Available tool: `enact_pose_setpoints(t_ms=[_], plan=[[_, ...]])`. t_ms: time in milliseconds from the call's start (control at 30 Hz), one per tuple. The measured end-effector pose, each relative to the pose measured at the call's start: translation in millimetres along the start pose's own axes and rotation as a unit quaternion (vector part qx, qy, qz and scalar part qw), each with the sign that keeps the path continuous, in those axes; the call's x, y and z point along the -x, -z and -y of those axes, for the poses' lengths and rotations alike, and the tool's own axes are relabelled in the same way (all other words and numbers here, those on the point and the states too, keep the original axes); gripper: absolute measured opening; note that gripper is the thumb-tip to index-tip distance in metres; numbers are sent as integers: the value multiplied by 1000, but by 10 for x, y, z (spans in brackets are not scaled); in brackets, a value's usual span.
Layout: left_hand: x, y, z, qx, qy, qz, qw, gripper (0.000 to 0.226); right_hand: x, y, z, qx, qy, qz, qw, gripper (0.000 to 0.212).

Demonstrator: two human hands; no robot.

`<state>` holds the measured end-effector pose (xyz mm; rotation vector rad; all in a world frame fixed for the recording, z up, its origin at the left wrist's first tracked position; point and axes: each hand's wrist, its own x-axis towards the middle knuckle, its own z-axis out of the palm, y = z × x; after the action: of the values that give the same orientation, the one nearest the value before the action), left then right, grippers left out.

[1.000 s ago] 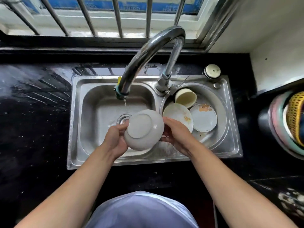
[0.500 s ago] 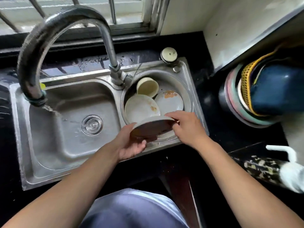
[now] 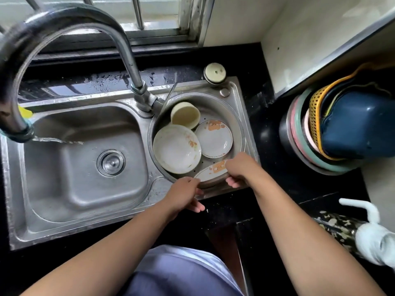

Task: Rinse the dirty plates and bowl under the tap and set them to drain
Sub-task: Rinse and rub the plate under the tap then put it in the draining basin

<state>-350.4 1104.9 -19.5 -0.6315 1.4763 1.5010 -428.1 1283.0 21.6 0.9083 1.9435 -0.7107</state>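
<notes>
- I see the right hand (image 3: 241, 169) grasping the right edge of a small white plate with an orange bear print (image 3: 210, 172), fingers curled over its rim and thumb under the near edge.
- I see the left hand (image 3: 183, 194) at the plate's left edge, fingers bent with their tips against the rim; I cannot tell whether it truly grips the plate.
- The bear-print plate sits tilted at the near edge of the round stainless-steel draining basin (image 3: 238, 122), the right-hand compartment of the steel double sink (image 3: 70, 229).
- In the same basin lies a larger white plate with a faint orange flower mark (image 3: 176, 149), face up, its near edge just beside the held plate.
- A second white bear-print plate (image 3: 213, 139) lies to its right, the two touching.
- A cream bowl (image 3: 185, 115) lies on its side at the back of the basin, mouth toward me.
- The curved chrome tap (image 3: 64, 24) is turned over the left rectangular compartment, and water runs from its spout.
- Stacked coloured plastic basins (image 3: 342, 129) stand on the black counter (image 3: 267, 133) at the right.
</notes>
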Motion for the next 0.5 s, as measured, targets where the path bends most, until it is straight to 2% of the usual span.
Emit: enact_pose_setpoints(t_ms=[233, 400, 500], plan=[[-149, 102, -69, 41, 12, -2, 999, 28, -290, -111, 32, -7, -6, 33, 999, 24], [-290, 177, 10, 27, 7, 15, 999, 24, -355, -268, -111, -40, 8, 56, 998, 24], [-349, 173, 71, 20, -3, -4, 1000, 16, -397, -331, -184, -52, 16, 58, 997, 23]])
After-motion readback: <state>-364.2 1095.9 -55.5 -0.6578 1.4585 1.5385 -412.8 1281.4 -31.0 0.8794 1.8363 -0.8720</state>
